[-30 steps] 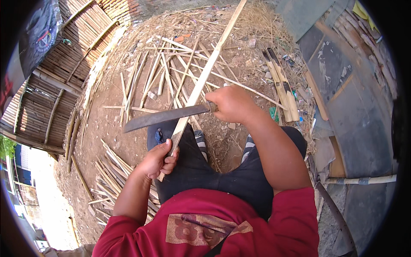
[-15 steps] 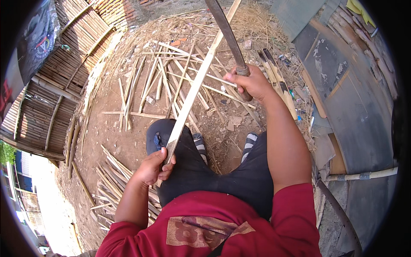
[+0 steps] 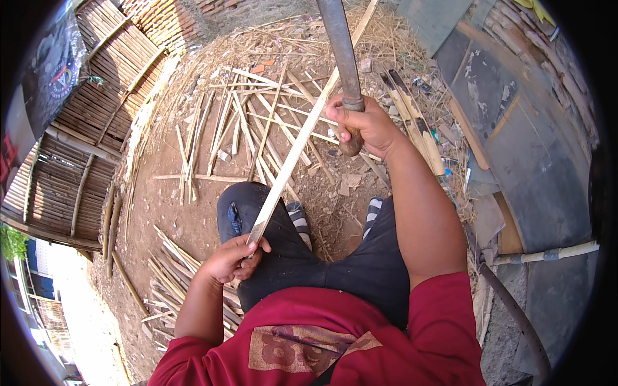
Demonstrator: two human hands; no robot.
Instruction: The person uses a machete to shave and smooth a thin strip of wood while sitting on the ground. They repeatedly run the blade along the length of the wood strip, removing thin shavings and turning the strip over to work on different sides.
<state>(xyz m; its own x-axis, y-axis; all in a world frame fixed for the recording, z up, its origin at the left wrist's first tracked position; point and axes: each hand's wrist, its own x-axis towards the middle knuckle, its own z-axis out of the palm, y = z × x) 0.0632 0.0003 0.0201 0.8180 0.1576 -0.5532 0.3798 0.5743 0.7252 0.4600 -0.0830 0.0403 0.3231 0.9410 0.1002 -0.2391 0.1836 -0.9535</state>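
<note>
We grip the near end of a long bamboo slat (image 3: 293, 154) in our left hand (image 3: 233, 258), fingers curled tight round it with the thumb pressed on top, so the strip stays pinned against our left knee and cannot twist; from those fingers it runs away and up to the right, crossing just beside the knuckles of our right hand (image 3: 360, 122). That hand is closed firmly round the dark rounded wooden handle of a machete (image 3: 341, 48), whose long dull grey blade rises straight up beyond the fingers toward the top edge of the view, lifted clear of the slat; the blade looks flat, worn and unpolished, joined to the handle by a metal collar just above the index finger. The slat is pale, smooth on its cut face, straight and narrow, with a clean squared end sticking out under the left fingertips. Beyond both hands the dry brown earth is littered with split bamboo strips (image 3: 238, 122), thin, splintery and criss-crossed, and straw-like shavings. Below and left of the left fingers lies a looser bundle of strips (image 3: 174, 264). Farther left of that hand stands a woven bamboo panel (image 3: 84, 135), ribbed and weathered, while right of the right hand lie grey sheets (image 3: 534, 167), rough and stained.
</note>
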